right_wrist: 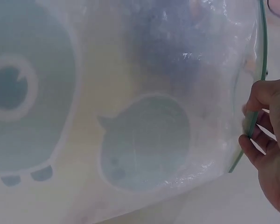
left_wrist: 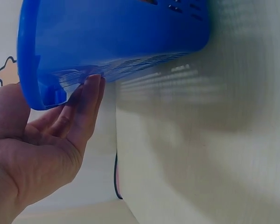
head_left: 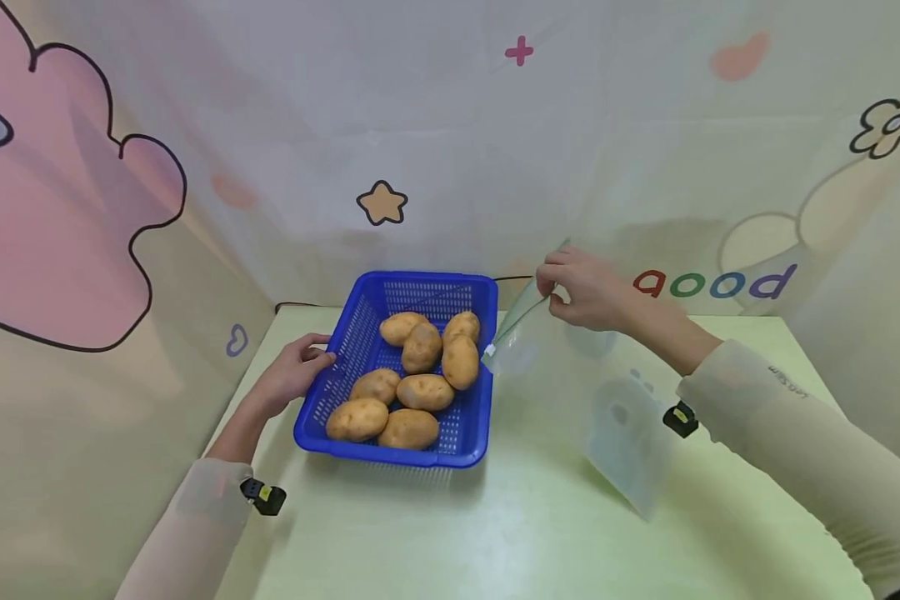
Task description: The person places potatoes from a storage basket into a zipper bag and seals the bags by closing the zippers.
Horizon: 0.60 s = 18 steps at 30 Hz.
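Note:
A blue plastic basket [head_left: 487, 417] with slotted walls holds several potatoes [head_left: 425, 392]. My left hand [head_left: 294, 372] grips its left rim, the thumb over the edge and the fingers under it against the outer wall in the left wrist view. To the right, my right hand [head_left: 588, 292] pinches the green-edged top of a translucent zip bag [head_left: 622, 433], which hangs down over the table. Pale green cartoon prints show on the bag, and its white slider [head_left: 489, 350] sits at the left end of the zip, close to the basket's right rim.
The pale green table [head_left: 540, 542] runs back to a wall covered with a printed cloth [head_left: 450, 150]. That cloth also covers both sides. The basket stands toward the table's back left.

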Motion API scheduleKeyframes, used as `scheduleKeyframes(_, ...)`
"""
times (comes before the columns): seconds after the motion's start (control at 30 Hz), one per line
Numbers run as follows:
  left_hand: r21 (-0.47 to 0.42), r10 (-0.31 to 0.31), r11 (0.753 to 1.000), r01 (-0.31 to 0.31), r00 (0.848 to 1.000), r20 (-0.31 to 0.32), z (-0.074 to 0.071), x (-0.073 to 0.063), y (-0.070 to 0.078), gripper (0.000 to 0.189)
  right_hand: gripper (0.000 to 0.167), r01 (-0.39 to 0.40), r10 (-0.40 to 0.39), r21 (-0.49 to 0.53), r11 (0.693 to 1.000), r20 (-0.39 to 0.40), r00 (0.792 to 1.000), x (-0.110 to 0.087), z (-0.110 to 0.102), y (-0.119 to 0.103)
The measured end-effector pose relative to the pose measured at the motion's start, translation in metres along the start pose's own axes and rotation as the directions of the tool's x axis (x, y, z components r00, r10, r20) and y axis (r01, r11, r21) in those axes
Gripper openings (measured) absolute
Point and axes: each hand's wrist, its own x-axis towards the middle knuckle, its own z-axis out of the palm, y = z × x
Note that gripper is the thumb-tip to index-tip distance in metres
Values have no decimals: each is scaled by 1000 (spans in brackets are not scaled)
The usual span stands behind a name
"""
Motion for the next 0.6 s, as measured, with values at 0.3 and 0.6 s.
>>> scheduleKeyframes(0.3, -12, -38, 999, 38, 999, 10, 1, 1, 0, 50, 22, 248, -245, -19, 969, 80, 966, 29, 28, -48)
scheduleKeyframes(0.6, 64, -89, 994, 92, 995, -52, 5, -2, 20, 64, 22, 283, -276, -56, 957, 108, 955, 35, 43, -63)
